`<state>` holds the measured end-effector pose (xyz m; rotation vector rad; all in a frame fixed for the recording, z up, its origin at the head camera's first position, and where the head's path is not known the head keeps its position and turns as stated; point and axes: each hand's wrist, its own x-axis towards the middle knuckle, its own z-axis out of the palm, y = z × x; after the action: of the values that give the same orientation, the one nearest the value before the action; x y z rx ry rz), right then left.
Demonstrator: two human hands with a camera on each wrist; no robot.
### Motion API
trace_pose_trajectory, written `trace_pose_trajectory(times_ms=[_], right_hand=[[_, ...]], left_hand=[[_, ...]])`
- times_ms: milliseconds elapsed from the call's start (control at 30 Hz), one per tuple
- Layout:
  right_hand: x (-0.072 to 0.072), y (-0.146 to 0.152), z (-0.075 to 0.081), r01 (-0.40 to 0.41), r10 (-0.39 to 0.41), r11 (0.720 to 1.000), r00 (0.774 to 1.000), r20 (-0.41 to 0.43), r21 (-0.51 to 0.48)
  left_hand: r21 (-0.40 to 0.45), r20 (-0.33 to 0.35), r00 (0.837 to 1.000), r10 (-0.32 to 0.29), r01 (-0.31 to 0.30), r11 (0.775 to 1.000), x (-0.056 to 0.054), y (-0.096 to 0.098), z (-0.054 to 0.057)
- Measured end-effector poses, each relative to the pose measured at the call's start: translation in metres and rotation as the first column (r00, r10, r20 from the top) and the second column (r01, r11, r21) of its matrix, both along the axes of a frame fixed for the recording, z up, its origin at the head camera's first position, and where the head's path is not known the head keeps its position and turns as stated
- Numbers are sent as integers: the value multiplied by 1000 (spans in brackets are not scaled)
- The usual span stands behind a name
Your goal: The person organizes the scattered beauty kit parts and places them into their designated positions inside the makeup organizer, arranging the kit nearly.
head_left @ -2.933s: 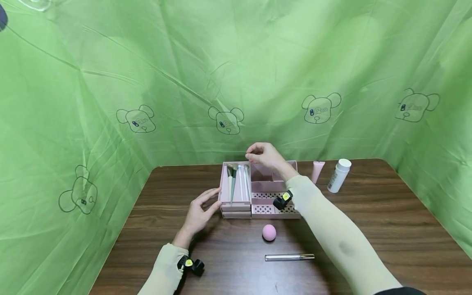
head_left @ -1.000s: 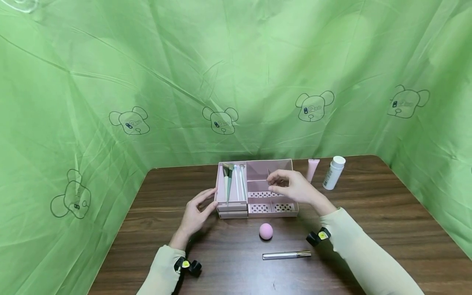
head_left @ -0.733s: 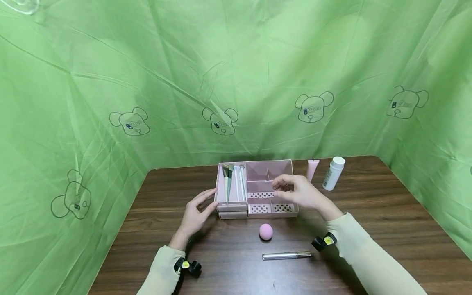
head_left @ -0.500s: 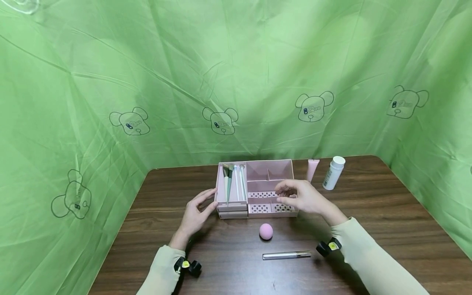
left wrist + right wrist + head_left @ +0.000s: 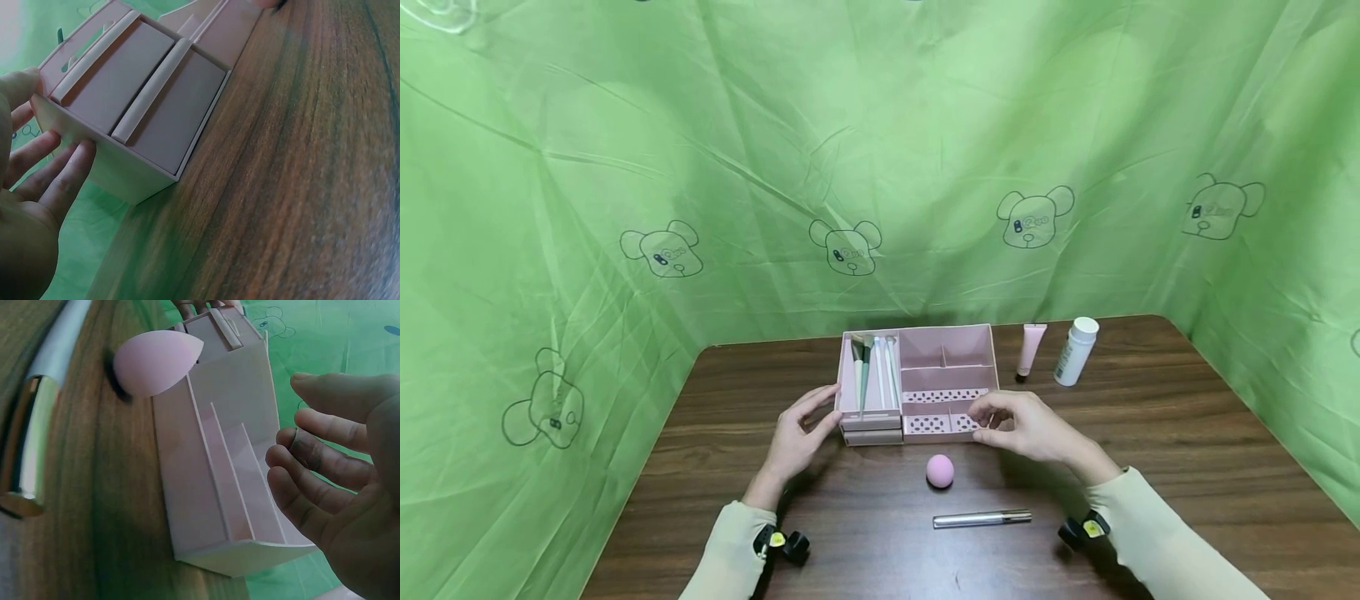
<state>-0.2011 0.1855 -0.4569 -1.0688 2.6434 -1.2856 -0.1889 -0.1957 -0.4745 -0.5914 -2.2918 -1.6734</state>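
Observation:
A pink desk organizer stands on the table, with drawers on its left and stepped compartments on its right. Several makeup brushes lie in its top left tray. My left hand touches the organizer's left side, thumb at the front corner and fingers extended. My right hand hovers by the organizer's front right corner; its fingers are loosely bent and hold nothing, as the right wrist view shows. A pink makeup sponge sits in front, and nearer me lies a slim silver pen-shaped tube.
Right of the organizer, a pink squeeze tube with a black cap stands beside a white bottle. Green cloth hangs around the back and sides of the wooden table.
My right hand has come from above the organizer's back, down and toward me to its front right corner. The left hand stays at the organizer's left side.

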Motion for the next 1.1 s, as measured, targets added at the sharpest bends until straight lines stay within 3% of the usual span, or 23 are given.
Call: trace_pose_trajectory(times_ms=[267,1100], right_hand=[[10,3,-13,-27,28,999,999,-26,39],[24,4,-30,-166,164,973,986,31,162]], left_hand=[[1,8,1000,-14,14,1000,-1,-2,-1],[15,12,1000,-16,15,1000,-1,-2,-3]])
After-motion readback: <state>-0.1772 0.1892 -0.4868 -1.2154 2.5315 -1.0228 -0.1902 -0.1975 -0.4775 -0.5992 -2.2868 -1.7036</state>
